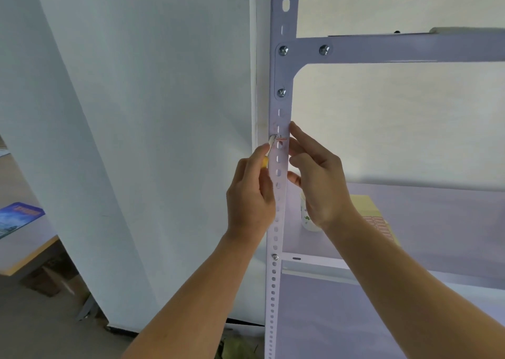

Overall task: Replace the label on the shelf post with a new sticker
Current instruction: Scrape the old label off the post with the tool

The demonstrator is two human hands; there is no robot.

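Against the post's left edge, the left hand [250, 194] grips one yellow-handled tool [269, 151], its metal tip on the torn, red-lined label [282, 139] midway up the flat, perforated metal post [279, 222]. Three screws [283, 50] sit above. The right hand [319, 178] rests loosely bent fingertips on the post's right edge.

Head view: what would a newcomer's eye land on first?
Both hands meet on the perforated shelf post mid-frame. The left hand grips a yellow-handled scraper whose tip sits at the worn label, while the right hand touches the post's right edge. A paper cup stands on the shelf behind.
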